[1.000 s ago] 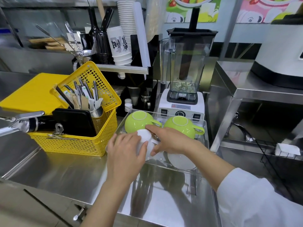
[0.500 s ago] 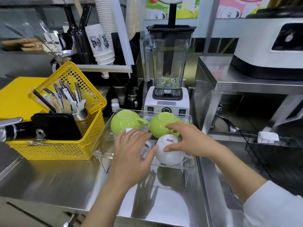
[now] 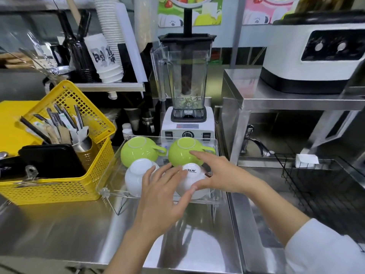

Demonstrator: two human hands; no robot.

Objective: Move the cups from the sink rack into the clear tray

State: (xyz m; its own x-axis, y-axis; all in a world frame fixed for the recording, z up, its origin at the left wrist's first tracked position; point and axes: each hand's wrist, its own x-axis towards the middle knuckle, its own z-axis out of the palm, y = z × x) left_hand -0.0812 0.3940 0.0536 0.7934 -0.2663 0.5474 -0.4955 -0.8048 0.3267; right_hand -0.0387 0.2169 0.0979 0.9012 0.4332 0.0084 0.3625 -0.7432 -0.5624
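The clear tray (image 3: 110,191) stands on short legs on the steel counter. Upside down in it are two green cups, one at the back left (image 3: 138,152) and one at the back right (image 3: 183,152), and two white cups in front, left (image 3: 136,177) and right (image 3: 192,179). My left hand (image 3: 164,194) hovers over the tray's front edge between the white cups, fingers spread, gripping nothing. My right hand (image 3: 221,175) rests with spread fingers against the right white cup; its forefinger reaches the right green cup. The black wire sink rack (image 3: 316,186) on the right shows no cups.
A yellow basket (image 3: 59,186) with cutlery and a black tablet stands left of the tray. Directly behind the tray is a blender (image 3: 187,95). A tap (image 3: 254,141) and a steel shelf with a white machine (image 3: 316,56) are at the right.
The left hand has come off the left white cup and drawn back towards the tray's front. The right hand has loosened on the right white cup, fingers now spread.
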